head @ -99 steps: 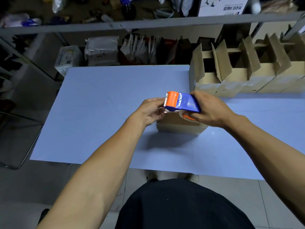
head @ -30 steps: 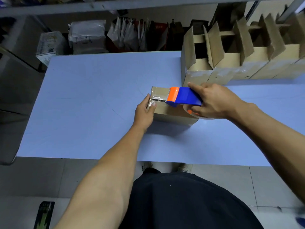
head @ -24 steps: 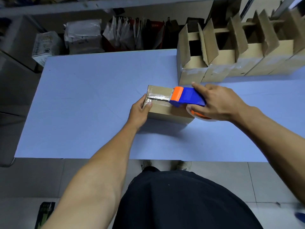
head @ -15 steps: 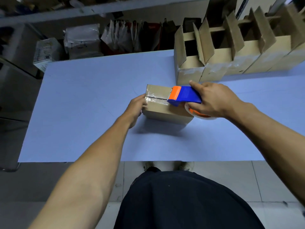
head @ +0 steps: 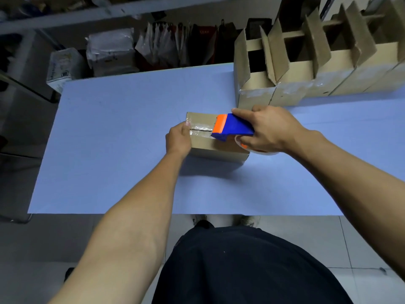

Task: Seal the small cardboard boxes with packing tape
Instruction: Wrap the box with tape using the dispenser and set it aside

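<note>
While my left hand presses the tape end at frame centre, my right hand grips the blue-and-orange tape dispenser, now further along the small brown cardboard box; seam half covered.

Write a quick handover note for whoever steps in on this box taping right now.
Left hand: presses the tape end at the left edge of the small box.
Right hand: grips the tape dispenser, resting on the box top.
Done: tape covers the left part of the seam.
Left: run tape across the rest, cut it. Open boxes wait at the back right of the table.
</note>
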`<state>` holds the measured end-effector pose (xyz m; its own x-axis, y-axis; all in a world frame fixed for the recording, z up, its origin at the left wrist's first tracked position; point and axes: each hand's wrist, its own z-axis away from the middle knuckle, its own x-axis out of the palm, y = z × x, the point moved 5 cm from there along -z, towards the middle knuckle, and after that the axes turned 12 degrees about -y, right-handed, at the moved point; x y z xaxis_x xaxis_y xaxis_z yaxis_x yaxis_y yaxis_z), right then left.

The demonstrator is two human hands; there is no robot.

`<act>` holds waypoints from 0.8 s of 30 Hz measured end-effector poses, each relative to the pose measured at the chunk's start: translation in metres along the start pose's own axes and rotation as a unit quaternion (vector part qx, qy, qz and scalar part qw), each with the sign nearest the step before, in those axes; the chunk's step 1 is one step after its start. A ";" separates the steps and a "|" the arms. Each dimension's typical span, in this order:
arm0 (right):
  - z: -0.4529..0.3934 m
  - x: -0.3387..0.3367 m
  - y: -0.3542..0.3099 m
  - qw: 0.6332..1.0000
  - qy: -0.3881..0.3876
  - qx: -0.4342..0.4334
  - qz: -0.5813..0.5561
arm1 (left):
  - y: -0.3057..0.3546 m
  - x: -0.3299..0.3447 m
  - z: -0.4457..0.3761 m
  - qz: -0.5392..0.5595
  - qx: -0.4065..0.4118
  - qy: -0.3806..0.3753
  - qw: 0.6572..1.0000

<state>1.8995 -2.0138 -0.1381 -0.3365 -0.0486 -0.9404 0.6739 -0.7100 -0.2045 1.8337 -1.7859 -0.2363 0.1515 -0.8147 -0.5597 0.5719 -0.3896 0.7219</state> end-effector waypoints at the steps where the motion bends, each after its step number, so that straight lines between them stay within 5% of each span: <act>1: -0.002 0.000 -0.002 1.000 0.000 -0.003 0.007 | -0.002 -0.003 -0.001 -0.001 0.002 0.002 1.000; 24: 0.039 0.029 0.068 0.998 0.010 0.002 -0.060 | -0.007 0.002 -0.003 0.007 0.025 -0.009 1.000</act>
<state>1.9094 -2.0911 -0.1690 -0.4014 0.0511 -0.9145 0.6269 -0.7127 -0.3149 1.8327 -1.7833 -0.2439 0.1442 -0.8275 -0.5426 0.5294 -0.3987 0.7488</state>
